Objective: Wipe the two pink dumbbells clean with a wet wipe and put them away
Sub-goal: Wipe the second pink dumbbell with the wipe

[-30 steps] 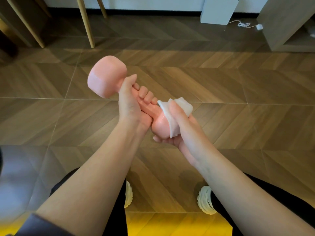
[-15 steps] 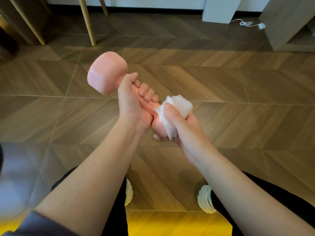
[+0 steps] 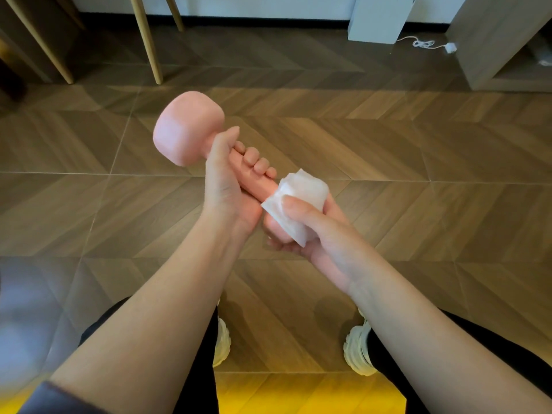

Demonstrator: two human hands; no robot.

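A pink dumbbell is held in the air above the floor, tilted with its far head up and to the left. My left hand grips its handle, fingers curled round it. The near head of the dumbbell is wrapped in a white wet wipe. My right hand holds the wipe around that head, thumb pressing on top, fingers underneath. The near head is mostly hidden by the wipe and the hand. Only one dumbbell is in view.
Wooden herringbone floor lies below. Slanted wooden furniture legs stand at the back left, a white box with a cable at the back, a wooden cabinet at the back right. My white shoes are below.
My right hand has turned the wipe further over the near head, so it now covers the top. The dumbbell and left hand have hardly moved.
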